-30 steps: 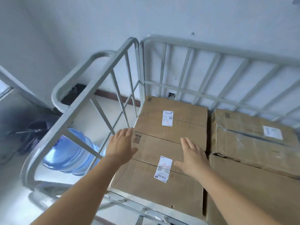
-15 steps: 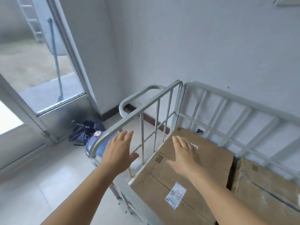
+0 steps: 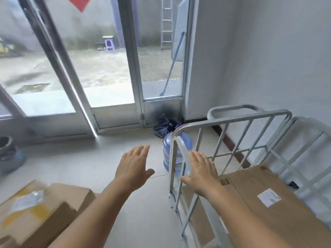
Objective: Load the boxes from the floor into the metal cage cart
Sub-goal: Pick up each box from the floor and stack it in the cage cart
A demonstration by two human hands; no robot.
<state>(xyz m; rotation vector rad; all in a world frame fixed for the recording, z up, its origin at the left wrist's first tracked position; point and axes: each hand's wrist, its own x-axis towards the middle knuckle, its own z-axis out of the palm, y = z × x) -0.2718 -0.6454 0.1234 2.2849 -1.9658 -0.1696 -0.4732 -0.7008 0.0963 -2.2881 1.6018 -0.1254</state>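
Observation:
The grey metal cage cart (image 3: 231,120) stands at the right against the white wall. A brown cardboard box (image 3: 279,208) with a white label lies inside it. On the floor at the lower left sit more cardboard boxes (image 3: 41,212), the nearest with yellow tape and a label. My left hand (image 3: 133,167) hovers over the bare floor with straight fingers and holds nothing. My right hand (image 3: 200,171) is flat and empty in front of the cart's left corner rail.
A blue water jug (image 3: 176,153) stands on the floor just behind the cart's left side, with a dark folded umbrella (image 3: 163,127) behind it. Glass doors (image 3: 100,72) fill the far left. Dark shoes (image 3: 9,154) lie at the left edge. Pale floor tiles separate boxes and cart.
My view has swung left from the cart towards the doors and the floor boxes. Both hands have come off the box in the cart and moved left, still empty.

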